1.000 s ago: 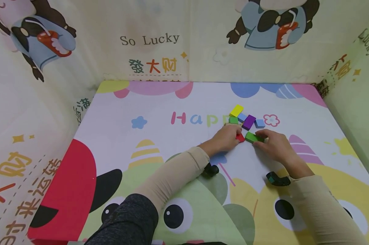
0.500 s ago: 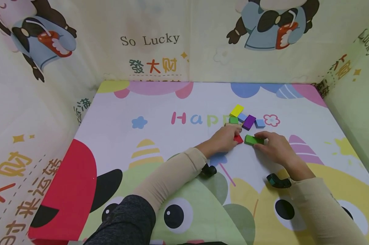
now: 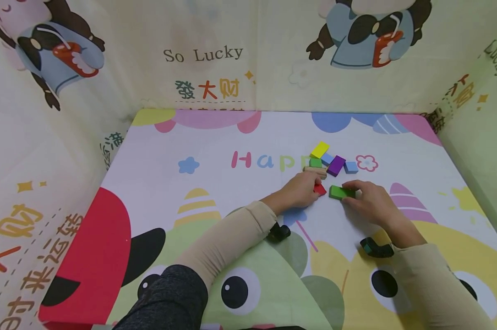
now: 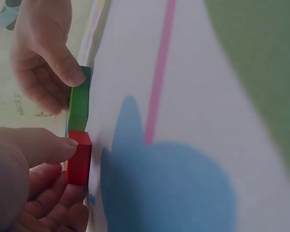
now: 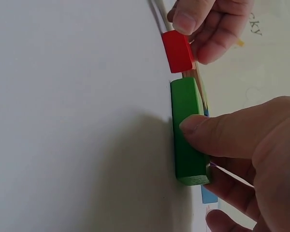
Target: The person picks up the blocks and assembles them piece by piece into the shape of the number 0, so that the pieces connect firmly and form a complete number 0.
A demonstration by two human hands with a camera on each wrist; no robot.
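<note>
My left hand (image 3: 299,190) pinches a small red block (image 3: 320,189) between thumb and fingers. In the left wrist view the thumb lies on the near face of the red block (image 4: 79,162), fingers behind it. Just to the right, my right hand (image 3: 374,201) grips a longer green block (image 3: 339,192) by its right part. The right wrist view has the thumb across the side of this green block (image 5: 187,140), with a narrow gap to the red block (image 5: 178,52). Both blocks are low at the tabletop, roughly end to end.
Behind the hands lie a wooden block (image 3: 315,172), a small green block (image 3: 315,162), a yellow block (image 3: 319,150), a purple block (image 3: 336,166) and two blue ones, including the blue block (image 3: 351,167) on the right. A printed cloth wall (image 3: 273,87) rises behind the table.
Both hands have drawn slightly back toward the person, bringing the red and green blocks with them. More of the wooden block shows behind the left hand. The other blocks stay put.
</note>
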